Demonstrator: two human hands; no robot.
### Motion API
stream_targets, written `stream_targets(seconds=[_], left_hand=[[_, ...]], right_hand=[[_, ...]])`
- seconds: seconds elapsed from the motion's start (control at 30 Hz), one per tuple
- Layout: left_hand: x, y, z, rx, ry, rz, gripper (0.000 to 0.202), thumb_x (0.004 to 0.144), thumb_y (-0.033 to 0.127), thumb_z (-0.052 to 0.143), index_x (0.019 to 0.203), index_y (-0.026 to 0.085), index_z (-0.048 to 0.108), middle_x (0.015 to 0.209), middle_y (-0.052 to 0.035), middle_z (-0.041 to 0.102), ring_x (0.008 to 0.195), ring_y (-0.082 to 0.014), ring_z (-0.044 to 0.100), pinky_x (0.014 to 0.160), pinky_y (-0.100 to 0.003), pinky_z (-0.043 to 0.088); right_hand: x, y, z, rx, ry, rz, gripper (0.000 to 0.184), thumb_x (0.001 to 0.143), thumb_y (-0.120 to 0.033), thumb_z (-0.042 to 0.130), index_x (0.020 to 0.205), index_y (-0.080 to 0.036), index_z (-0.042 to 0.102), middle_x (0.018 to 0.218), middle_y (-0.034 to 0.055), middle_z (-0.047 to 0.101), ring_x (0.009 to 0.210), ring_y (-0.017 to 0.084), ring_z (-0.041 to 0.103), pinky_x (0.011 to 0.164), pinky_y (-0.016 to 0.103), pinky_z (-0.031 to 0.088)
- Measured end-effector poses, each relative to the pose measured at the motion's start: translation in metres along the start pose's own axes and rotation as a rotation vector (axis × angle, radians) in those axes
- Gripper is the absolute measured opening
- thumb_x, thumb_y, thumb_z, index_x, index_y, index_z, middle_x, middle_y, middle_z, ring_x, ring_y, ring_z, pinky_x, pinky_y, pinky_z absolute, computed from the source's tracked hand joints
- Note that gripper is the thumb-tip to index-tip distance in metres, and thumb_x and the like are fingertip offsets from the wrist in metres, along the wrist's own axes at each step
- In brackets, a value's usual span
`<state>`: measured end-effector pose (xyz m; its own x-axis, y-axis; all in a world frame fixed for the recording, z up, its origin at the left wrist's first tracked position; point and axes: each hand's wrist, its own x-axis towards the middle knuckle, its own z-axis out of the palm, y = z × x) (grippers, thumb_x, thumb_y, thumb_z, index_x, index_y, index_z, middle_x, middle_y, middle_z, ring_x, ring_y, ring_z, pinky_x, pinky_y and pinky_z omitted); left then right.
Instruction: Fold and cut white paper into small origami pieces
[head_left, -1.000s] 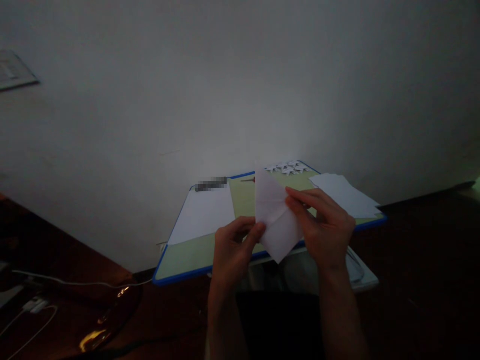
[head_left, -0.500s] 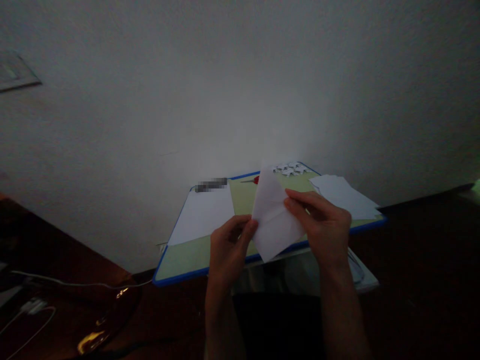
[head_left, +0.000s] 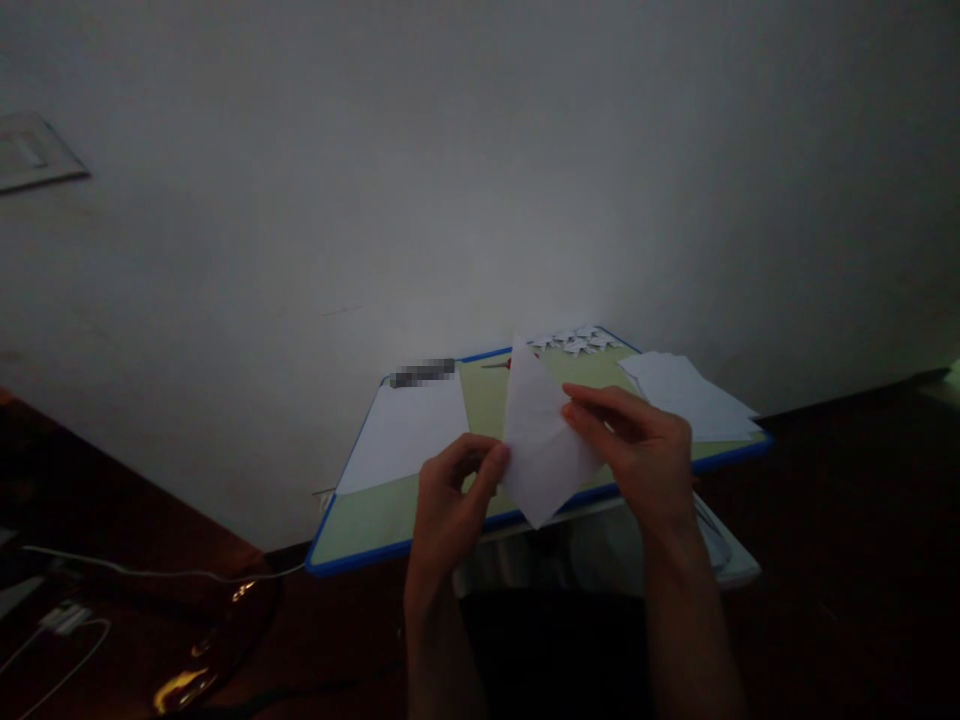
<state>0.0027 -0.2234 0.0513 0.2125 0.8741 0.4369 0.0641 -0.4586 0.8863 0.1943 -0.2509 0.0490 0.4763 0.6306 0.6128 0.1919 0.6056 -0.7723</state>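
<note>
Between my hands, above the front part of the table, is a folded sheet of white paper [head_left: 541,450] with a pointed top and bottom. My left hand [head_left: 459,495] pinches its left edge between thumb and fingers. My right hand [head_left: 641,440] pinches its right edge, a little higher up. Faint crease lines cross the paper. Behind its top lie scissors [head_left: 496,366] with red handles, partly hidden by the paper.
The green tabletop [head_left: 375,525] has a blue rim. On its left lies a white sheet [head_left: 409,435]; on its right, a stack of white paper [head_left: 694,395]. Several small folded paper pieces [head_left: 577,343] sit at the back, near the wall [head_left: 480,180]. A white cable [head_left: 165,572] runs at the left.
The folded paper has shifted slightly left and its tip is lower, uncovering more of the small folded pieces. My right hand has moved slightly left with it. Both hands keep their pinch.
</note>
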Motion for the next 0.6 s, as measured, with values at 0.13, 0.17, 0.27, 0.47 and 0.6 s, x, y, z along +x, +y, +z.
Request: stream_targets(seconds=[0.13,0.17,0.27,0.47,0.6], left_hand=[[0.002,0.0,0.005,0.047,0.114,0.027,0.037,0.098,0.046,0.066,0.074,0.018,0.067,0.064,0.0011,0.06,0.057,-0.011,0.053,0.052,-0.02,0.042],[0.003,0.0,0.008,0.053,0.156,0.03,0.039,0.1,0.048,0.063,0.074,0.018,0.065,0.063,0.0016,0.058,0.056,-0.0108,0.051,0.051,-0.02,0.04],[0.005,0.003,0.015,0.12,0.254,0.048,0.045,0.102,0.051,0.058,0.07,0.019,0.058,0.059,0.0032,0.051,0.052,-0.0104,0.045,0.047,-0.021,0.035],[0.007,0.002,0.02,0.281,0.34,0.105,0.039,0.102,0.044,0.057,0.071,0.021,0.053,0.06,0.0049,0.051,0.054,-0.0109,0.046,0.049,-0.022,0.032],[0.008,-0.004,0.017,0.32,0.338,0.098,0.037,0.102,0.044,0.057,0.072,0.022,0.053,0.057,0.0057,0.049,0.051,-0.0119,0.045,0.05,-0.024,0.031]], right_hand=[[0.001,0.0,-0.001,-0.018,-0.096,-0.013,0.016,0.086,-0.021,0.08,0.1,-0.026,0.085,0.095,0.0028,0.081,0.083,0.018,0.071,0.072,0.033,0.054],[0.001,0.0,0.0,-0.024,-0.112,-0.023,0.016,0.087,-0.021,0.08,0.101,-0.025,0.084,0.095,0.0027,0.081,0.083,0.018,0.07,0.071,0.032,0.054],[0.0,-0.004,0.004,-0.073,-0.135,-0.082,0.016,0.088,-0.018,0.078,0.102,-0.025,0.084,0.089,0.002,0.08,0.078,0.016,0.068,0.07,0.032,0.053],[-0.003,-0.015,0.008,-0.144,-0.182,-0.214,0.018,0.09,-0.013,0.075,0.103,-0.023,0.083,0.086,0.0011,0.079,0.074,0.014,0.066,0.069,0.029,0.053],[-0.005,-0.017,0.007,-0.165,-0.202,-0.239,0.018,0.091,-0.013,0.075,0.103,-0.023,0.082,0.085,0.0006,0.078,0.073,0.014,0.065,0.069,0.028,0.054]])
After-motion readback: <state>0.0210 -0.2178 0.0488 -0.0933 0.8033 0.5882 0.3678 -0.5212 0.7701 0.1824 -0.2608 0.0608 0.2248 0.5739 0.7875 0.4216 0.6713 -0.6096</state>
